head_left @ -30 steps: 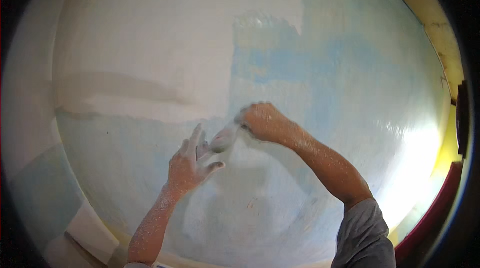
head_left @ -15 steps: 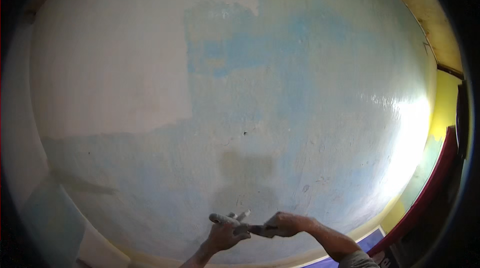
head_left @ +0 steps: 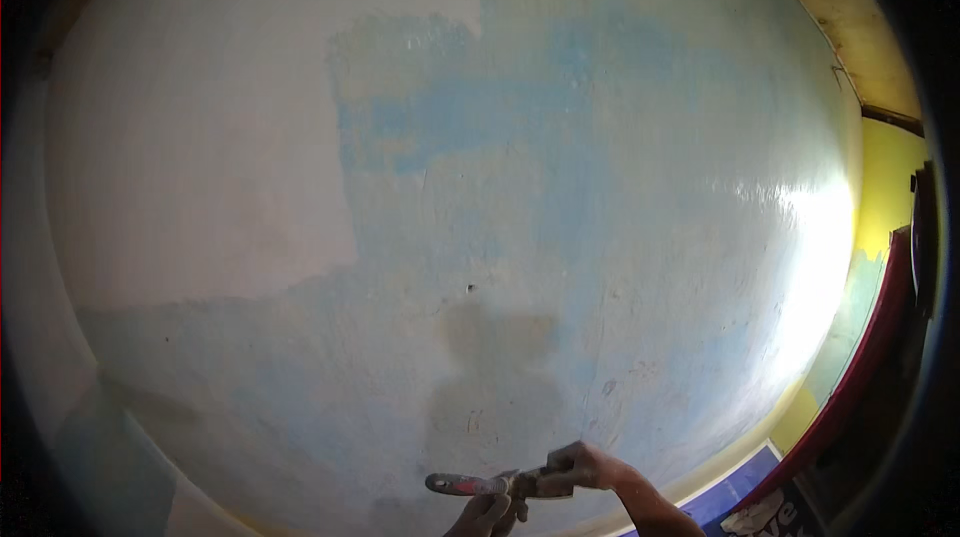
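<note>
A putty knife (head_left: 466, 485) lies crosswise low in the picture, its dark handle with a red patch pointing left. My left hand (head_left: 490, 514) is closed around it where handle meets blade. Toward the right, the stained metal blade (head_left: 556, 490) runs under my right hand (head_left: 588, 465), whose fingers are bent and pressed on it. Both hands are in front of the wall (head_left: 500, 197), apart from its surface as far as I can tell. Part of the blade is hidden by my right fingers.
A pale pinkish coat (head_left: 200, 137) covers the wall's upper left; the rest is patchy blue-grey. There is a small hole (head_left: 470, 288) near the middle. At right are a dark red edge (head_left: 875, 357), a yellow wall strip (head_left: 890, 182) and a blue-and-white printed sheet (head_left: 740, 487).
Both hands and the putty knife sit lower in view. The knife's handle has turned to lie more level, showing its red patch. The view has shifted slightly over the wall.
</note>
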A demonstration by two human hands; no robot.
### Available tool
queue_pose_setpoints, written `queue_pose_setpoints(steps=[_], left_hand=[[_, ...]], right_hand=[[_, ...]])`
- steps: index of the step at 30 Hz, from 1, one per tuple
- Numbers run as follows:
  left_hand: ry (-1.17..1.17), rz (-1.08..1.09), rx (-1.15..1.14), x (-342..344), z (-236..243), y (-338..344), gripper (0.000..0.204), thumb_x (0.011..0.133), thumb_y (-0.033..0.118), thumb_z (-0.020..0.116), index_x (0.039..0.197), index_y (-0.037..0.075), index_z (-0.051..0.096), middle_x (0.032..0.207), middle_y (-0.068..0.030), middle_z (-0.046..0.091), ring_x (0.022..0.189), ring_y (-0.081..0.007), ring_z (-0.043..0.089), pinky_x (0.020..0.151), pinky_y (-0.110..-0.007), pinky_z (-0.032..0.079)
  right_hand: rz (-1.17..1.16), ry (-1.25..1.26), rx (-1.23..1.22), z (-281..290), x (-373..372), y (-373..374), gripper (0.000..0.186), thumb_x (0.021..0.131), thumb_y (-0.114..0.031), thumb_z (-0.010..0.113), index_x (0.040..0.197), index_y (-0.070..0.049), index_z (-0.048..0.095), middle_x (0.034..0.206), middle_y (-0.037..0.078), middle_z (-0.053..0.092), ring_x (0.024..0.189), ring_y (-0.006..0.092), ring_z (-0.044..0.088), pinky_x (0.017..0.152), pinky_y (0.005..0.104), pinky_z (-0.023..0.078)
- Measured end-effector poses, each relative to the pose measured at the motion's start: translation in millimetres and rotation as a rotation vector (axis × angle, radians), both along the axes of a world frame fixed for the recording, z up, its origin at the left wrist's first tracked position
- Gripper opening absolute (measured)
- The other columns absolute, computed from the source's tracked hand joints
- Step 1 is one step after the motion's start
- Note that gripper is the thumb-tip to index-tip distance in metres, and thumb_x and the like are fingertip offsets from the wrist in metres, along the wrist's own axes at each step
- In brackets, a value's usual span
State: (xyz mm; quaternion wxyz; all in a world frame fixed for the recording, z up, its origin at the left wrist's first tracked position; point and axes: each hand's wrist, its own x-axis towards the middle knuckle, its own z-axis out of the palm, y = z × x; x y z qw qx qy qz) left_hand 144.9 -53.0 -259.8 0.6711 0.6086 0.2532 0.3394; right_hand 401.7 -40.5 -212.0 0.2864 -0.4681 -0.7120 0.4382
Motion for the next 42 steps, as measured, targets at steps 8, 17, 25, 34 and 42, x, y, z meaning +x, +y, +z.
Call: queue_pose_setpoints(steps=[8, 17, 25, 34, 42], left_hand=[[-0.344, 0.13, -0.169, 13.8, -0.5, -1.3, 0.04, 0.102, 0.035, 0.051, 0.137, 0.023, 0.038, 0.062, 0.0023, 0.045, 0.039, -0.0057, 0.031, 0.035, -0.021, 0.027], [-0.24, 0.032, -0.414, 11.3, -18.0, 8.6, 0.042, 0.101, 0.048, 0.047, 0.127, 0.016, 0.048, 0.064, -0.0035, 0.053, 0.033, -0.0086, 0.04, 0.029, -0.024, 0.033], [-0.619, 0.508, -0.6, 52.7, 33.8, -0.6, 0.044, 0.104, 0.049, 0.035, 0.083, 0.015, 0.053, 0.055, 0.0025, 0.043, 0.039, -0.0078, 0.039, 0.036, -0.021, 0.032], [-0.099, 0.69, 0.141, 54.2, -19.3, 52.9, 0.047, 0.103, 0.026, 0.046, 0.14, -0.002, 0.04, 0.09, -0.0136, 0.064, 0.09, -0.0253, 0.062, 0.087, -0.037, 0.049], [-0.115, 0.957, 1.56, 2.5, 177.5, 124.9, 0.036, 0.102, 0.017, 0.051, 0.129, -0.006, 0.053, 0.125, -0.0177, 0.059, 0.11, -0.0252, 0.061, 0.093, -0.032, 0.05]], right_hand=[[-0.25, 0.565, -0.128, -22.4, -51.7, -2.3, 0.03, 0.086, -0.024, 0.077, 0.089, 0.002, 0.063, 0.088, 0.007, 0.067, 0.082, 0.0111, 0.061, 0.073, 0.0281, 0.051], [-0.162, 0.19, -0.018, -13.7, -36.7, 1.5, 0.025, 0.09, -0.022, 0.073, 0.094, 0.0, 0.062, 0.085, 0.003, 0.065, 0.082, 0.0095, 0.059, 0.07, 0.0262, 0.05], [-0.196, 0.88, 0.003, -53.0, -87.2, -33.0, 0.07, 0.098, -0.03, 0.061, 0.15, 0.001, 0.026, 0.132, 0.013, 0.054, 0.123, 0.0173, 0.05, 0.095, 0.0326, 0.046], [-0.197, 0.883, 0.137, -71.0, -118.5, -31.6, 0.07, 0.103, -0.04, 0.047, 0.155, -0.004, 0.017, 0.155, 0.012, 0.029, 0.135, 0.021, 0.038, 0.107, 0.034, 0.039], [-0.394, 0.866, 0.117, -8.2, -62.7, -40.7, 0.046, 0.1, -0.027, 0.056, 0.13, 0.007, 0.05, 0.108, 0.016, 0.064, 0.083, 0.0204, 0.069, 0.066, 0.0297, 0.056]])
